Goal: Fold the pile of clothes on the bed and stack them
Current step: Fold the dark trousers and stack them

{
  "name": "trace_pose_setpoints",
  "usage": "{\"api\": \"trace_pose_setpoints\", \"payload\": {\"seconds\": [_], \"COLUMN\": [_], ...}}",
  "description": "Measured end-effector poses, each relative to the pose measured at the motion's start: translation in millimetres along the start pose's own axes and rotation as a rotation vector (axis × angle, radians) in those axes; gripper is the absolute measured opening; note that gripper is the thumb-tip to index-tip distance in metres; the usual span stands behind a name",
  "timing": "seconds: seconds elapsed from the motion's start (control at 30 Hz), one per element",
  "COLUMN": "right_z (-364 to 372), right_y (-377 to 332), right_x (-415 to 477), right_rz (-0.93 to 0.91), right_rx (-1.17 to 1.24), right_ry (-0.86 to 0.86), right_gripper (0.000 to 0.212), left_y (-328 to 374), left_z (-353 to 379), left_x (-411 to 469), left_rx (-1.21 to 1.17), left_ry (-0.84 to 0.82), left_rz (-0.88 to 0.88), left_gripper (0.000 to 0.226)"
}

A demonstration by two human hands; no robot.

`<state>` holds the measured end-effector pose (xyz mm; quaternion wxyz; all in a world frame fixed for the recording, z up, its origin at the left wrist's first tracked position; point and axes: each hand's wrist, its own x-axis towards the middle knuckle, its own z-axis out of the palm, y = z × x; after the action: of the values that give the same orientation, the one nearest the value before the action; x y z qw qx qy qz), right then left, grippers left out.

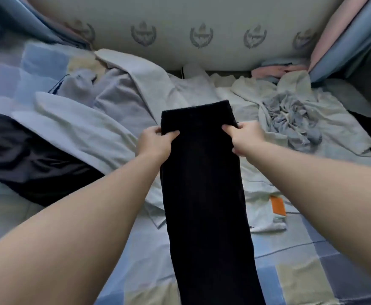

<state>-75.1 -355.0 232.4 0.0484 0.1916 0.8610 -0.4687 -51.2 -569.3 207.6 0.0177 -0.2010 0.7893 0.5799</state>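
The bed [290, 271] takes up nearly all I can see from here. Its checked sheet in blue and cream shows bare at the near edge, and I think this part is kept free as a place for folding. Across the far half lies the pile of clothes [158, 89], not yet folded. There is a pale garment [74, 128] over a dark shiny garment [26, 159] at the left, and a crumpled grey-blue piece [290, 119] on a whitish shirt [266, 216] at the right.

Over the middle of all this hangs the black garment [202, 183]. It is a long narrow strip that runs from the hands toward the person and out of view below. It seems to be already doubled lengthwise. The left hand [156, 142] and the right hand [244, 137] each grasp one side edge near its far end, with fingers curled round the cloth. They hold it at the same height, probably so that the strip stays flat and straight for the next fold. A small orange label [278, 205] sits on the whitish shirt.
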Motion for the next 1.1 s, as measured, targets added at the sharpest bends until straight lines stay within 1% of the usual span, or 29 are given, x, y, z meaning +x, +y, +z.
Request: {"api": "trace_pose_setpoints", "payload": {"seconds": [0.07,0.1,0.17,0.2,0.27,0.33,0.37,0.47,0.53,0.63,0.8,0.9,1.0,1.1], "right_z": [23,31,54,61,70,71,70,61,53,38,6,-13,-33,-50], "right_y": [11,17,54,79,129,174,190,224,242,264,312,350,392,436], "right_x": [24,27,22,11,-20,-47,-60,-105,-134,-175,-242,-280,-315,-345], "right_rz": [-0.031,-0.054,-0.047,-0.031,-0.046,-0.083,-0.056,0.018,0.023,0.013,-0.038,-0.057,-0.068,-0.125], "right_rx": [0.005,0.008,0.016,-0.003,-0.083,-0.198,-0.244,-0.340,-0.413,-0.496,-0.673,-0.727,-0.754,-0.829], "right_ry": [0.038,0.020,-0.101,-0.157,-0.241,-0.289,-0.311,-0.375,-0.415,-0.469,-0.509,-0.543,-0.576,-0.605], "right_gripper": [0.023,0.027,0.060,0.070,0.080,0.080,0.078,0.075,0.074,0.074,0.073,0.073,0.072,0.073], "left_y": [-23,-35,-80,-103,-142,-172,-182,-205,-215,-234,-267,-297,-323,-348], "left_z": [22,31,49,54,55,54,52,51,53,59,70,73,76,81], "left_x": [23,27,21,10,-22,-54,-68,-103,-131,-190,-295,-358,-420,-478], "left_rx": [-0.084,-0.079,-0.046,-0.024,0.037,0.109,0.141,0.255,0.336,0.451,0.623,0.709,0.689,0.534], "left_ry": [-0.018,-0.046,-0.137,-0.185,-0.288,-0.374,-0.398,-0.428,-0.443,-0.476,-0.499,-0.502,-0.465,-0.389], "left_rz": [-0.014,-0.004,0.016,0.022,0.026,0.043,0.042,0.015,0.017,-0.001,-0.086,-0.146,-0.236,-0.329], "left_gripper": [0.046,0.058,0.074,0.077,0.072,0.067,0.066,0.065,0.065,0.066,0.068,0.070,0.072,0.075]}}
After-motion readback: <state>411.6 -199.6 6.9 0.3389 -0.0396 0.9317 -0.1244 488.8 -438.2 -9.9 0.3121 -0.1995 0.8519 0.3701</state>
